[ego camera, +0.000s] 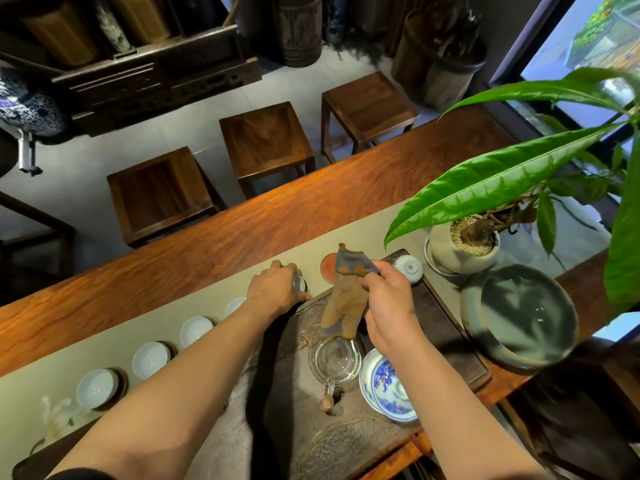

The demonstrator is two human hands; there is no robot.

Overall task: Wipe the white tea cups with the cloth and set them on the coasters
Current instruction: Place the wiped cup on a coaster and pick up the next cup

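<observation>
Frame centre: left hand [277, 289] fingers closed round a cup [300, 283] on the counter [207, 244]; right hand [391, 299] fingers pinching the cloth [346, 299].

Daylight enters from the window [568, 46] at upper right; the far shelves [114, 46] are dim; leaf shadows fall inside the dark glazed bowl [523, 320]; the wooden table [207, 237] shows sheen; wide-angle bending curves the edges; slight softness throughout.

The left hand [275, 289] hides most of the cup [300, 283] beneath it, coaster unseen
</observation>
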